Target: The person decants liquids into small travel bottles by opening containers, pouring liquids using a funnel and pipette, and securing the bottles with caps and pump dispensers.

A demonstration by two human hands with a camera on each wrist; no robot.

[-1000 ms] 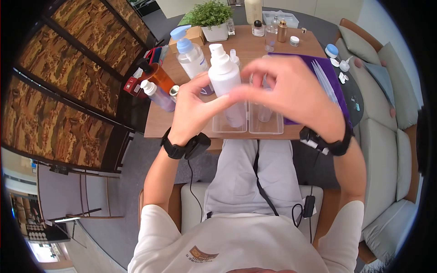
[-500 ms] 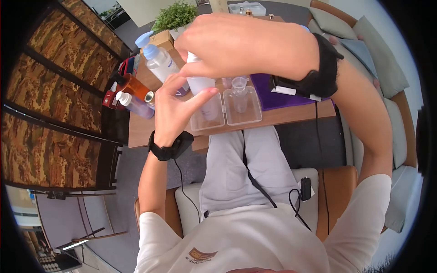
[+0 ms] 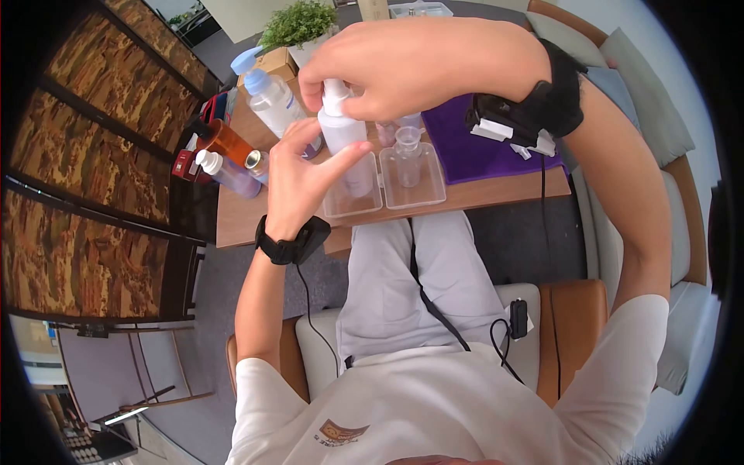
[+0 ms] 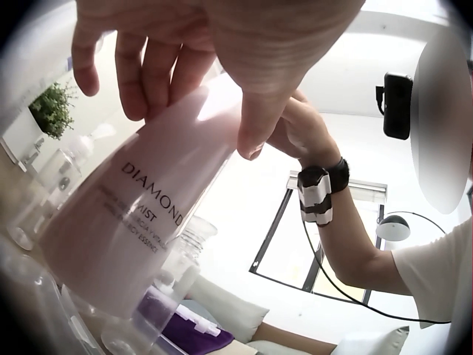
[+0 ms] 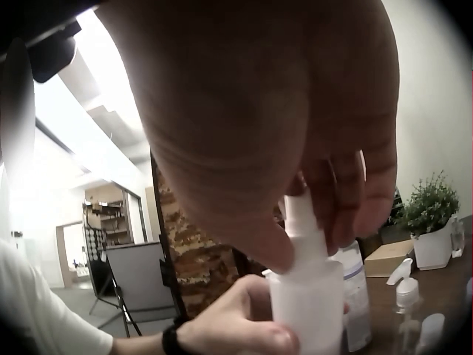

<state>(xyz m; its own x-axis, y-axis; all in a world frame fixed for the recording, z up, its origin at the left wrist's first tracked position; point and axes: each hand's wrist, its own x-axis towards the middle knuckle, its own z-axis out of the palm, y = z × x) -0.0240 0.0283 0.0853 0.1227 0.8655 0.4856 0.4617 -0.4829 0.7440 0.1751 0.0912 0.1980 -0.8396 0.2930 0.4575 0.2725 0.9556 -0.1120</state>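
A white pump bottle [image 3: 345, 136] with a white pump top [image 3: 335, 97] stands in front of me, overlapping the left half of a clear plastic case [image 3: 353, 210]. My left hand [image 3: 298, 174] grips its upper body, thumb on one side and fingers on the other. From above, my right hand [image 3: 418, 70] pinches the pump top at the neck. In the left wrist view the bottle [image 4: 111, 229] is lettered "DIAMOND" and "MIST". A small clear bottle with a flared mouth [image 3: 408, 155] is in the case's right half.
To the left are a clear bottle with a blue pump [image 3: 267, 101], an orange bottle [image 3: 225, 143] and a purple-tinted bottle [image 3: 229, 174]. A potted plant [image 3: 298, 27] and a cardboard box [image 3: 277, 63] stand behind. A purple cloth [image 3: 488, 155] lies on the right.
My right hand has moved from the bottle's right side to over its top and now pinches the pump. My left hand stays around the body. The head view has shifted.
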